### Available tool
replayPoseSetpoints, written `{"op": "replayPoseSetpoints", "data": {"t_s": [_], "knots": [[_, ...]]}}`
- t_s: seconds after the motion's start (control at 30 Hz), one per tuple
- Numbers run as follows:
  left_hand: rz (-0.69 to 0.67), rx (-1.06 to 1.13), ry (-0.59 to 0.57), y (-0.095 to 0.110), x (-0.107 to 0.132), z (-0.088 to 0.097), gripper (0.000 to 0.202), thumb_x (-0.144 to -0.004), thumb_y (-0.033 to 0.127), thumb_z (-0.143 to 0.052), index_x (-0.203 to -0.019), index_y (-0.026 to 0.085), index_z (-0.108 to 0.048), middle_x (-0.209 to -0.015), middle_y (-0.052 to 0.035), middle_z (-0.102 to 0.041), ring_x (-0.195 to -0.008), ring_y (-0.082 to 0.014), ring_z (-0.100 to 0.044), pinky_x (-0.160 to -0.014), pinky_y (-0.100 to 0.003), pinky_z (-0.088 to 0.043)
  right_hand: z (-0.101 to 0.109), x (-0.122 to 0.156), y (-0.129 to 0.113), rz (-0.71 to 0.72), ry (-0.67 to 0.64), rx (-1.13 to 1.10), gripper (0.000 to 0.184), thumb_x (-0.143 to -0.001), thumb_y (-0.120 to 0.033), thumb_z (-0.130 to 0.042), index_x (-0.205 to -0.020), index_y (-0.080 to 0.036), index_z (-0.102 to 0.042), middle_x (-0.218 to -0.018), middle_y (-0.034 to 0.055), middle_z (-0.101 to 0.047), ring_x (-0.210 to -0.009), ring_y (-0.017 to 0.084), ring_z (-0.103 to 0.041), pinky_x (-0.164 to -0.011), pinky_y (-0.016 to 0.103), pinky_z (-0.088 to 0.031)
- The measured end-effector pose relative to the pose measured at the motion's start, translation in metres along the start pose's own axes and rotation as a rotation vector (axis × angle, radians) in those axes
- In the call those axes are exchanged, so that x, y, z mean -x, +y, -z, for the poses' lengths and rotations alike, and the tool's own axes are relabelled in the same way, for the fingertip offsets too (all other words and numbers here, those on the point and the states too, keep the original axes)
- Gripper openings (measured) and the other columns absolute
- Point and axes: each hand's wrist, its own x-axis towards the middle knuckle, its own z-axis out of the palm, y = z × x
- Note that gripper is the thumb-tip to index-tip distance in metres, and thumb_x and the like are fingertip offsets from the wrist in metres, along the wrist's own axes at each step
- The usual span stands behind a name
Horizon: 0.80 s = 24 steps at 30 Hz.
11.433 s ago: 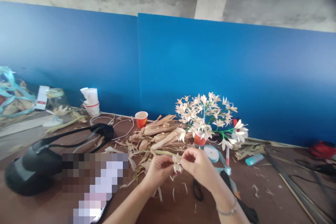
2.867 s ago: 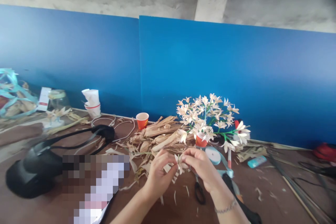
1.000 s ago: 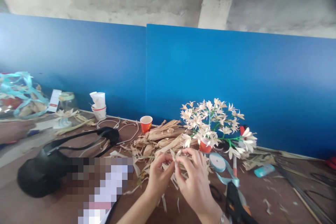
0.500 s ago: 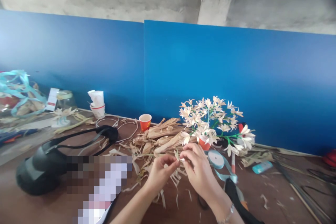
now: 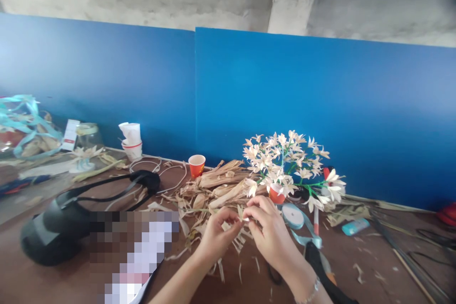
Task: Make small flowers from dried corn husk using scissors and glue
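Observation:
Both hands meet over the brown table, pinching a small pale flower (image 5: 241, 211) that looks made of corn husk. My left hand (image 5: 221, 230) grips it from the left with thumb and forefinger. From the right, my right hand (image 5: 265, 228) pinches a white petal tip, and its fingers partly cover the flower. Husk scraps (image 5: 239, 244) lie beneath the hands. Just beyond them is a pile of dried corn husks (image 5: 224, 180). A bunch of cream husk flowers (image 5: 285, 152) on green stems stands in a red paper cup (image 5: 276, 194) behind my right hand.
Right of my hands lie a light blue ribbon roll (image 5: 293, 216), a black-handled tool (image 5: 318, 266) and a turquoise tube (image 5: 355, 227). An orange paper cup (image 5: 196, 167) stands behind. To the left are a black strapped headset (image 5: 53, 232), a cable and white cups (image 5: 132, 145). A blue partition (image 5: 302, 85) backs the table.
The fingers have shifted slightly around the small flower, with my left fingers a little more bent. Everything else stays in place.

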Motion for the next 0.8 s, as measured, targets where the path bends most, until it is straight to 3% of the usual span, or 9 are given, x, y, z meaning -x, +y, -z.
{"op": "replayPoseSetpoints", "data": {"t_s": [0.33, 0.47, 0.6, 0.7, 0.8], "knots": [[-0.193, -0.031, 0.158, 0.004, 0.0, 0.006, 0.013, -0.075, 0.026, -0.057, -0.068, 0.016, -0.059, -0.067, -0.0016, -0.058, -0.067, -0.0147, -0.053, -0.066, -0.025, -0.042, -0.002, 0.001, -0.004, 0.065, 0.086, -0.036, 0.024, -0.076, -0.006, -0.049, -0.083, -0.024, -0.064, -0.096, 0.0061, -0.053, -0.093, 0.02, -0.051, -0.08, 0.036, -0.043], [-0.292, -0.151, 0.262, 0.006, 0.0, 0.008, 0.008, -0.076, 0.022, -0.055, -0.072, 0.018, -0.06, -0.07, -0.0022, -0.06, -0.072, -0.0174, -0.053, -0.071, -0.029, -0.042, -0.001, -0.001, -0.001, -0.144, 0.157, -0.269, 0.013, -0.08, -0.02, -0.049, -0.085, -0.019, -0.061, -0.088, 0.0059, -0.058, -0.083, 0.018, -0.054, -0.07, 0.028, -0.045], [-0.4, -0.243, 0.285, 0.009, 0.001, 0.008, 0.008, -0.076, 0.018, -0.054, -0.071, 0.019, -0.059, -0.07, -0.0024, -0.061, -0.072, -0.0177, -0.053, -0.07, -0.03, -0.042, -0.004, -0.004, -0.003, -0.405, 0.025, -0.503, 0.021, -0.08, -0.033, -0.051, -0.068, -0.017, -0.059, -0.065, 0.0013, -0.056, -0.061, 0.013, -0.051, -0.054, 0.022, -0.04], [-0.43, -0.257, 0.269, 0.007, 0.001, 0.007, 0.008, -0.076, 0.016, -0.054, -0.07, 0.019, -0.059, -0.068, -0.0027, -0.061, -0.071, -0.0177, -0.054, -0.067, -0.03, -0.043, -0.008, -0.005, -0.007, -0.426, 0.042, -0.566, 0.015, -0.075, -0.03, -0.056, -0.077, -0.016, -0.061, -0.072, 0.003, -0.059, -0.065, 0.015, -0.053, -0.056, 0.022, -0.042], [-0.456, -0.262, 0.261, 0.004, 0.001, 0.006, 0.008, -0.075, 0.016, -0.055, -0.069, 0.019, -0.059, -0.069, -0.0032, -0.062, -0.072, -0.0179, -0.055, -0.067, -0.03, -0.044, -0.011, -0.004, -0.009, -0.383, 0.113, -0.54, 0.012, -0.073, -0.027, -0.057, -0.068, -0.016, -0.06, -0.071, 0.0033, -0.058, -0.069, 0.016, -0.053, -0.058, 0.023, -0.041]]}}
